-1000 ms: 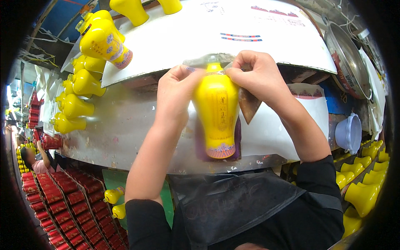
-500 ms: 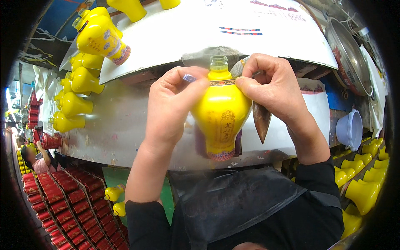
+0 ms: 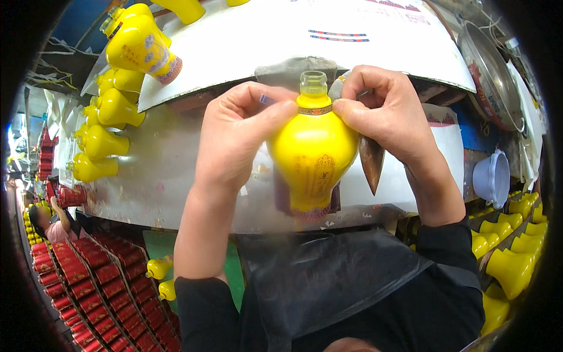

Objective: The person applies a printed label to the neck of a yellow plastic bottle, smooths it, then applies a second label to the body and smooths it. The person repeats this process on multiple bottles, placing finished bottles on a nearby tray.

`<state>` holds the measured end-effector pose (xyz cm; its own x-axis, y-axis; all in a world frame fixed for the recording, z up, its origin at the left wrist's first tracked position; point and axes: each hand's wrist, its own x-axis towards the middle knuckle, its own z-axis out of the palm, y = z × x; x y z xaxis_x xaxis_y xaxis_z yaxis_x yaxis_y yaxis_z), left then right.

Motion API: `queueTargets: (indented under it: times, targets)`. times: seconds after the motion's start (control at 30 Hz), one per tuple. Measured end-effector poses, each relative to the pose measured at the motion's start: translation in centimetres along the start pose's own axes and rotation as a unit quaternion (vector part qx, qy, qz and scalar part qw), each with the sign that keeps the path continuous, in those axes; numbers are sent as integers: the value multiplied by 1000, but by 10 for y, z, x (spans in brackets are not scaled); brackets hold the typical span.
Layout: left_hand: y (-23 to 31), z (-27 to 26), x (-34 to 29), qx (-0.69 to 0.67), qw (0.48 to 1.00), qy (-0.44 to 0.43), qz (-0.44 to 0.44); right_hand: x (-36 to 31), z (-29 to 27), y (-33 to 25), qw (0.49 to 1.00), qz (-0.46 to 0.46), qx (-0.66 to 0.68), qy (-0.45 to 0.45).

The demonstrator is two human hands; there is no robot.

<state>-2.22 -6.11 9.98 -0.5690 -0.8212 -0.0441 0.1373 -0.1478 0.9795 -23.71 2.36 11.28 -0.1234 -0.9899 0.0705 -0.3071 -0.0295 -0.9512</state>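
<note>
A yellow glossy bottle (image 3: 311, 155) with a clear glass mouth stands in front of me, its shoulders wide and its foot narrower. Round the base of its neck runs a thin dark patterned strip (image 3: 315, 110). On the left side of the neck, my left hand (image 3: 249, 120) pinches at the strip; a small blue-and-white end (image 3: 267, 100) sticks out above its thumb. My right hand (image 3: 381, 111) is closed too, thumb and forefinger pressed against the strip's right end. Under that palm hangs a brown pointed tool (image 3: 372, 167), its grip partly hidden by the fingers.
Two more patterned strips (image 3: 338, 36) lie on the white board (image 3: 234, 56). Yellow bottles (image 3: 120, 107) line the left side, others (image 3: 510, 273) the right. A pale blue bucket (image 3: 491, 180) sits at right. Red boxes (image 3: 99, 276) are stacked lower left, near another person (image 3: 58, 226).
The strip sits closer round the neck, and the bottle has turned a little, its printed panel shifting right. Both hands have moved slightly up in the picture, still pinching.
</note>
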Motion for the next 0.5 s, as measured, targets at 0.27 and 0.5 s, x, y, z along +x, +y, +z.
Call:
queueTargets:
  times: [0.27,0.5]
  targets:
    - [-3,-7,9,21,999,4,-27,2,-1,5,1000,6,12,-7]
    - [-5,-10,16,-1,999,-38,-23,5,-2,9,999,20,27,-15]
